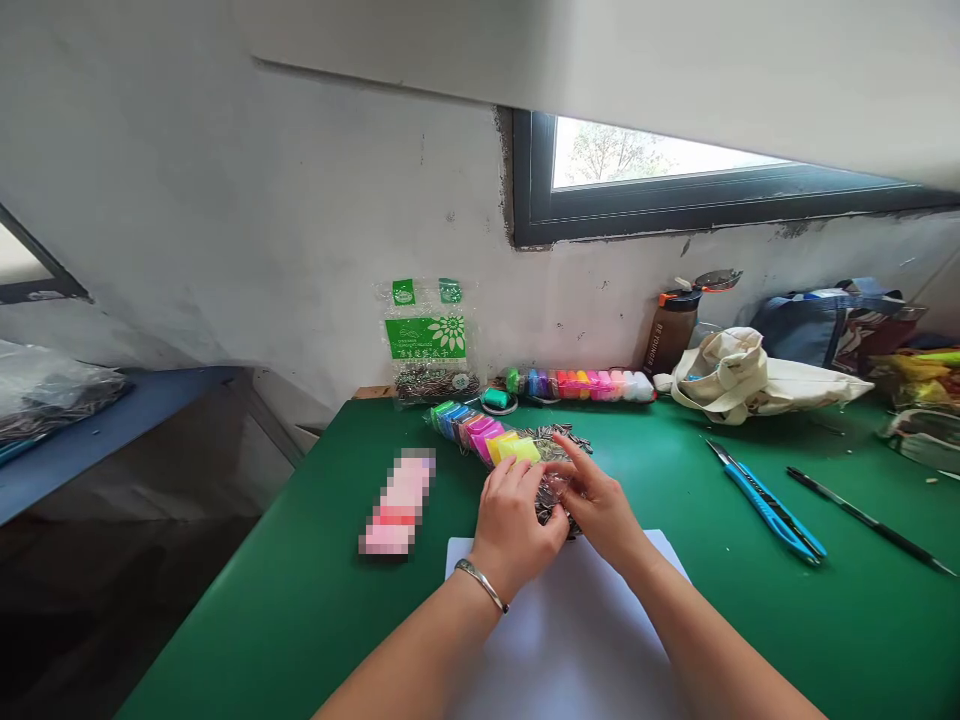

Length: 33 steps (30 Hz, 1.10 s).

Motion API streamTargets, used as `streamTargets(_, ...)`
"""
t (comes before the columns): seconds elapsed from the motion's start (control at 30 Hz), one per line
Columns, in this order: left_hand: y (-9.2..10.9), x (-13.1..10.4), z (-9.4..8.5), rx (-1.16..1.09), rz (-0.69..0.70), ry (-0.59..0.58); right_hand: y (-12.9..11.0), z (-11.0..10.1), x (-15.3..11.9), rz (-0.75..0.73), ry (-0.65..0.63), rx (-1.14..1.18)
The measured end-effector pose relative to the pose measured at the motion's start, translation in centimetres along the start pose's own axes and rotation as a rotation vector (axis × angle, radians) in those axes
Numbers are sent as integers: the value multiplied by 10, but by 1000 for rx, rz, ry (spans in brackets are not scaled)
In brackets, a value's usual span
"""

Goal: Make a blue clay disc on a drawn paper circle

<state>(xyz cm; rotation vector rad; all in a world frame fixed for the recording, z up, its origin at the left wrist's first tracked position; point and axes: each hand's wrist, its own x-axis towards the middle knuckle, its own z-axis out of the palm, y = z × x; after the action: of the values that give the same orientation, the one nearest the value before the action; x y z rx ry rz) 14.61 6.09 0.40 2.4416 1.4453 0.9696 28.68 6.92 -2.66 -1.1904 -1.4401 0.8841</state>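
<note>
My left hand (517,522), with a silver bracelet (482,584) at the wrist, is closed at the near end of a clear-wrapped strip of coloured clay packs (484,432). Close beside it, my right hand (596,497) pinches the clear plastic (555,487), its index finger raised. Under and behind both hands lies a pile of striped sunflower seeds (574,440), partly hidden by them. White paper (566,640) lies beneath my forearms on the green table.
A second clay strip (600,385), a seed bag (427,345), a bottle (671,330) and a cloth bag (739,375) line the wall. A blue cutter (772,508) and pen (870,520) lie right; a blurred pink item (397,505) lies left.
</note>
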Motion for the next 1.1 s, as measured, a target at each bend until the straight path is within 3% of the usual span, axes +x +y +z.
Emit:
streamTargets(0.4,1,2,4,-44,14,107,-5,8,3,-319,262,-712)
streamTargets(0.53,1,2,9,-22,45,142,-1,11,3,-323,373,-899)
streamTargets(0.67,0,1,8,-2,79,155,2,8,5,-219,400,-1016)
streamTargets(0.9,-1,-1,6,33,94,157,-1,5,6,-104,312,-987)
streamTargets(1.1,7,2,-2,60,53,142,-4,1,8,-41,212,-655)
